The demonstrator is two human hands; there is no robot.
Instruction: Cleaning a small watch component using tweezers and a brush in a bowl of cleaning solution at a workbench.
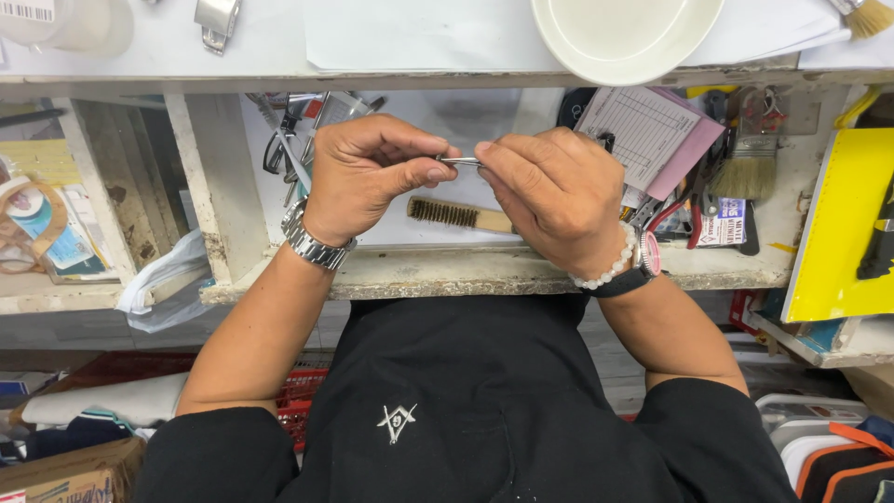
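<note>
A steel wristwatch (315, 244) is worn on the left hand (368, 172), whose fingers (430, 160) are pinched shut on a thin metal pin (459, 161). The pin is held above the table (410, 272), with a small wire brush (458, 214) lying beneath. Its other end is gripped by the closed fingers (494, 160) of the right hand (559, 196).

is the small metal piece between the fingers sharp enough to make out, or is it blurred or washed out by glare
In the head view the light is even and soft, with no hard shadows. The thin metal piece pinched between the left hand and the right hand is in focus, but too small to identify. The white bowl on the top shelf is bright, slightly washed out. Edges bow slightly from the wide lens.
</note>
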